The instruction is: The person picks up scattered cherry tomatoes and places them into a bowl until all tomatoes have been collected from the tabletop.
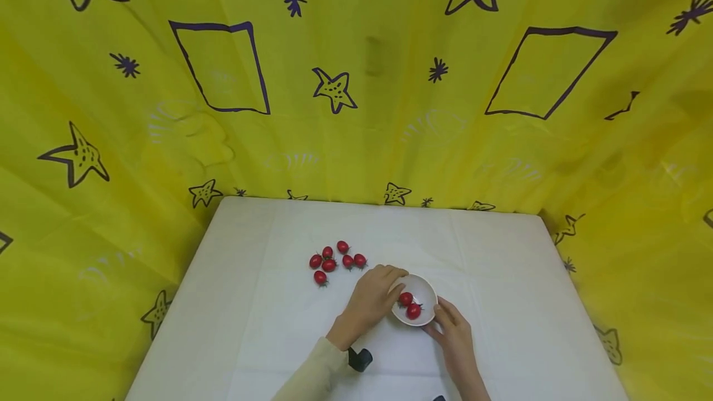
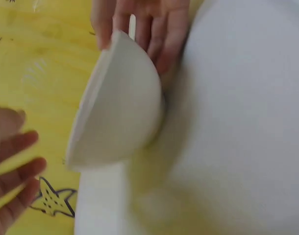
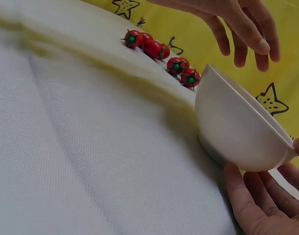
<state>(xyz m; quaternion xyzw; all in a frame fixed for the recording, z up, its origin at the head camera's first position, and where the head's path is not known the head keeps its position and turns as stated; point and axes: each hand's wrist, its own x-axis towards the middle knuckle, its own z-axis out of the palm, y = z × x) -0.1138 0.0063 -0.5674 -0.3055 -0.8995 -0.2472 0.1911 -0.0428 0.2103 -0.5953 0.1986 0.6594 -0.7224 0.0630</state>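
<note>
A white bowl (image 1: 427, 288) with two cherry tomatoes (image 1: 413, 310) inside sits on the white table. My right hand (image 1: 458, 334) holds it at the right side, thumb at the rim and fingers under its wall, as the right wrist view shows on the bowl (image 3: 237, 125). Over the bowl's left edge hovers my left hand (image 1: 374, 297); in the right wrist view its loosely bent fingers (image 3: 245, 29) are apart from the rim with nothing between them. A thin white strip (image 2: 133, 27) shows by the right hand's fingers in the left wrist view; I cannot tell what it is.
Several more cherry tomatoes (image 1: 328, 265) lie in a loose group on the table (image 1: 267, 314), left of and beyond the bowl. A yellow curtain (image 1: 356, 153) with drawn stars hangs behind and along both sides. A black band (image 1: 361, 360) sits by the left wrist.
</note>
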